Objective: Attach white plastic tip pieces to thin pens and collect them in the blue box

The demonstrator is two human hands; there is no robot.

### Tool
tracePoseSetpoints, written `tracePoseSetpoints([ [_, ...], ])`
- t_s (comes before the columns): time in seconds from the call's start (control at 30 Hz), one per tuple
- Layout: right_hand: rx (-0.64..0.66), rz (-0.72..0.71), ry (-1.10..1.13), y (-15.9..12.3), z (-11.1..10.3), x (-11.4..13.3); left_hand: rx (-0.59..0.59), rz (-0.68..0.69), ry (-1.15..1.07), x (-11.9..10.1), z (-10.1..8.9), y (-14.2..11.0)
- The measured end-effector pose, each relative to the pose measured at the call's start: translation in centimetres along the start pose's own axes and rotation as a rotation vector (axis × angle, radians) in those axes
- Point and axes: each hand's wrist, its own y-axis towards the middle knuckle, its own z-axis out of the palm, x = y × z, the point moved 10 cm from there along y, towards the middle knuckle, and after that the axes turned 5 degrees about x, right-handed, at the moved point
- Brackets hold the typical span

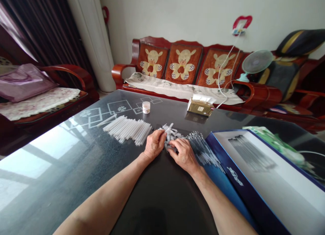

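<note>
My left hand [154, 144] is closed in a pinch at the left side of a heap of small whitish plastic pieces [170, 129]. Whatever lies between its fingertips is too small to make out. At the heap's near right side my right hand [183, 152] rests with bent fingers, thumb and forefinger apart over the pieces. Left of my hands lies a row of white pen-like tubes [128, 129]. To the right, a bundle of thin dark rods like pen refills [203, 147] lies against the blue box.
A blue-edged box [286, 194] with more thin rods [251, 153] fills the table's right side, a green-white plastic package [279, 147] behind it. Farther back stand a small round tub [146, 107] and a tissue pack [200, 106]. A wooden sofa [172, 89] lies beyond the dark table [83, 170].
</note>
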Motion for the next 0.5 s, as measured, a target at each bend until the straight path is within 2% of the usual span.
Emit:
tracePoseSetpoints([
  [0.1, 0.053, -0.065, -0.034, 0.0, 0.7, 1.2, 0.004, 0.055, 0.031, -1.3, 0.0, -0.1],
  [0.2, 0.060, -0.110, -0.050, -0.1, 1.2, 1.9, 0.006, 0.003, 0.129, -1.3, -0.1, 0.5],
  [0.27, 0.034, -0.118, -0.037, -0.1, 1.1, 2.0, 0.035, -0.066, 0.248, -0.4, -0.7, 1.6],
  [0.37, -0.015, -0.109, -0.002, 0.0, 0.6, 1.7, 0.115, -0.225, 0.466, 3.0, -3.2, 3.8],
  [0.47, -0.066, -0.094, 0.018, 0.0, 0.1, 1.2, 0.200, -0.459, 0.678, 8.1, -7.9, 5.2],
  [0.5, -0.078, -0.090, 0.022, -0.1, 0.0, 1.0, 0.202, -0.497, 0.711, 9.4, -9.5, 5.6],
])
